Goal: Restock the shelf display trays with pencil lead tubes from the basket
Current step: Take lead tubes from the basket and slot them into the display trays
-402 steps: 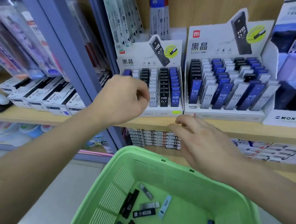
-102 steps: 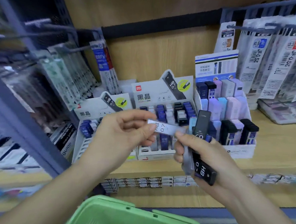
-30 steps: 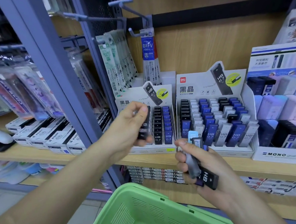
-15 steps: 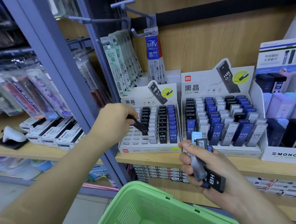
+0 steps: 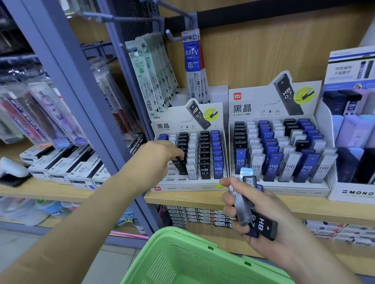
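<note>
At the centre of the frame, a small white cardboard display tray point(image 5: 186, 187) on the wooden shelf point(image 5: 118, 195) holds columns of upright black, white and blue pencil lead tubes. Just right of it, a wider white cardboard tray point(image 5: 288, 190) is packed with the same three colours. A green slotted plastic basket point(image 5: 177, 232) fills the bottom centre; what lies in it is out of view.

The left hand point(image 5: 159, 157) reaches in from the lower left to the small tray's front left. Its fingers curl down and pinch a tilted black lead tube point(image 5: 180, 164) at the tray's front row. The right hand point(image 5: 263, 219), centre right above the basket, is closed around a bundle of grey, black and blue lead tubes point(image 5: 247, 207).
</note>
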The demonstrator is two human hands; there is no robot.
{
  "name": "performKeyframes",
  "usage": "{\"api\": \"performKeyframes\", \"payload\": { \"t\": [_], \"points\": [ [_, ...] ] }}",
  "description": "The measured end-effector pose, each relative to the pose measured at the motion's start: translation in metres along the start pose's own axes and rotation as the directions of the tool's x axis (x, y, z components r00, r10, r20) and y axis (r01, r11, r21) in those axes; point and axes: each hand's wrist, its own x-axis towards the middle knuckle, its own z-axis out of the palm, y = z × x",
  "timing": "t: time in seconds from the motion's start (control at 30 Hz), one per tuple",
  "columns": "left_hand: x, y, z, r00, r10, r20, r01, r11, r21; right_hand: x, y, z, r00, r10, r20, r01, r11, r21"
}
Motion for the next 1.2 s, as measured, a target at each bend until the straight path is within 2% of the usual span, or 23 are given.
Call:
{"api": "performKeyframes", "payload": {
  "t": [0.23,0.33,0.47,0.53,0.63,0.7,0.77,0.83,0.9,1.0,1.03,1.07,1.1,1.13,1.2],
  "points": [
    [0.004,-0.007,0.004,1.000,0.005,0.016,-0.006,0.996,0.086,-0.001,0.000,-0.001,1.000,-0.002,-0.003,0.002,1.000,0.005],
    [0.004,-0.004,0.007,0.995,0.020,-0.096,-0.017,1.000,0.026,0.000,0.000,-0.001,1.000,-0.002,-0.008,0.002,1.000,0.004],
    [0.002,0.003,0.011,0.978,-0.091,-0.188,0.065,0.988,-0.143,0.000,0.000,0.001,1.000,-0.005,-0.010,0.005,1.000,0.001],
    [0.000,0.004,0.014,0.974,-0.138,-0.182,0.105,0.978,-0.180,-0.001,0.000,0.003,1.000,-0.008,-0.013,0.008,1.000,0.009],
    [-0.001,0.010,0.005,0.975,-0.186,-0.120,0.167,0.975,-0.148,-0.004,-0.001,0.006,0.998,-0.045,-0.039,0.046,0.999,0.018],
    [-0.003,0.025,-0.012,0.972,-0.164,-0.166,0.144,0.982,-0.125,-0.005,-0.001,0.009,0.990,-0.103,-0.097,0.104,0.995,0.003],
    [-0.011,0.055,-0.030,0.974,-0.166,-0.155,0.124,0.960,-0.253,-0.003,-0.001,0.011,0.960,-0.209,-0.186,0.211,0.978,-0.012],
    [-0.024,0.093,-0.039,0.984,-0.141,0.110,0.178,0.836,-0.519,-0.002,-0.003,0.013,0.893,-0.346,-0.289,0.351,0.936,-0.037],
    [-0.032,0.121,-0.036,0.928,-0.049,0.370,0.315,0.633,-0.707,-0.003,-0.007,0.013,0.810,-0.451,-0.374,0.456,0.886,-0.080],
    [-0.034,0.130,-0.023,0.864,0.011,0.503,0.489,0.218,-0.845,-0.007,-0.010,0.013,0.720,-0.543,-0.432,0.532,0.832,-0.159],
    [-0.034,0.129,-0.022,0.853,0.034,0.521,0.515,0.101,-0.851,-0.008,-0.010,0.013,0.700,-0.571,-0.429,0.551,0.814,-0.185],
    [-0.034,0.127,-0.022,0.847,0.060,0.528,0.527,0.025,-0.849,-0.010,-0.011,0.015,0.684,-0.596,-0.421,0.569,0.797,-0.204],
    [-0.034,0.124,-0.021,0.846,0.078,0.527,0.529,-0.005,-0.849,-0.011,-0.012,0.015,0.669,-0.617,-0.414,0.586,0.781,-0.215],
    [-0.033,0.121,-0.021,0.847,0.081,0.525,0.526,0.009,-0.851,-0.013,-0.016,0.016,0.659,-0.630,-0.412,0.603,0.769,-0.211],
    [-0.033,0.116,-0.021,0.855,0.063,0.515,0.509,0.094,-0.856,-0.015,-0.028,0.013,0.660,-0.614,-0.433,0.629,0.767,-0.128]
  ]
}}
